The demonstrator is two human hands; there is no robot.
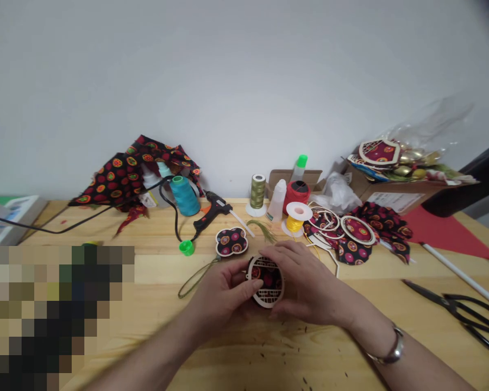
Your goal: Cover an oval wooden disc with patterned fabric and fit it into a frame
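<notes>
Between my hands is a round ornament [269,278] with a pale wooden rim, lattice bands and dark patterned fabric inside. My left hand [232,290] grips its left side, the thumb lying across the front. Around the top and right edge curve the fingers of my right hand [309,282], its thumb near the lower rim. Just beyond my left hand lies a flower-shaped ornament [232,242] of the same fabric, with a looped olive cord [195,277] beside it. Dark scraps are scattered on the table below my hands.
A black glue gun [212,213] lies behind, near a teal thread cone [185,196] and a green cap [186,248]. Yellow thread [295,224], wooden rings and fabric pieces [356,251] sit to the right. Large black scissors [452,307] rest at far right. A cardboard box [395,198] holds ornaments.
</notes>
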